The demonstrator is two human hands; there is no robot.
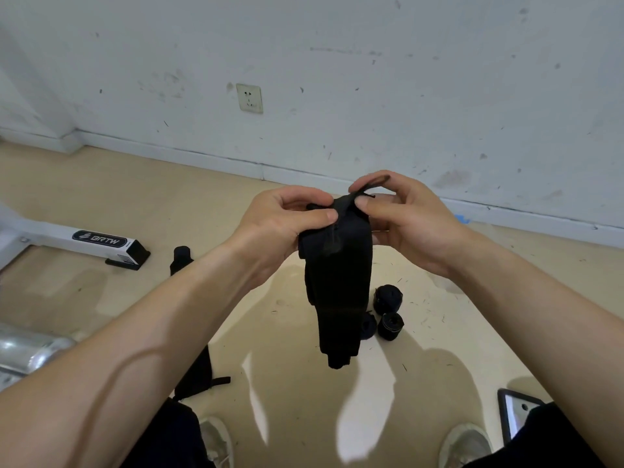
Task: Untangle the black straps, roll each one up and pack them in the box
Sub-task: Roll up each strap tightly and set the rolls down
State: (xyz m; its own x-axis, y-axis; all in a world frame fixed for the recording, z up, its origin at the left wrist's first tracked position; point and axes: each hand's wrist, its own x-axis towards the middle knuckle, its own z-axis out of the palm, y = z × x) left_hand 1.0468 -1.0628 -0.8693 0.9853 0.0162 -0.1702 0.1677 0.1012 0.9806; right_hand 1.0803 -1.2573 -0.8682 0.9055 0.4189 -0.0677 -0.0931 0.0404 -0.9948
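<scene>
Strap (337, 282), ctr: plain black. Rolls (388, 295), 5 o'clock of it: black too. Floor (135, 197): beige w/ dark flecks. Wall (405, 79): pale blue-white, grey scuffs. Socket (249, 98), 11 o'clock: cream. Bar (50, 239), 9 o'clock: white, black end cap (140, 253), black label (100, 238) w/ white "BRTW". Shoes (216, 440), 6 o'clock: off-white. Tape scrap (461, 218), 3 o'clock: blue.

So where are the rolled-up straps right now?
In the head view the rolled straps lie clustered on the floor, right of centre, beside the lower end of the hanging strap.
</scene>
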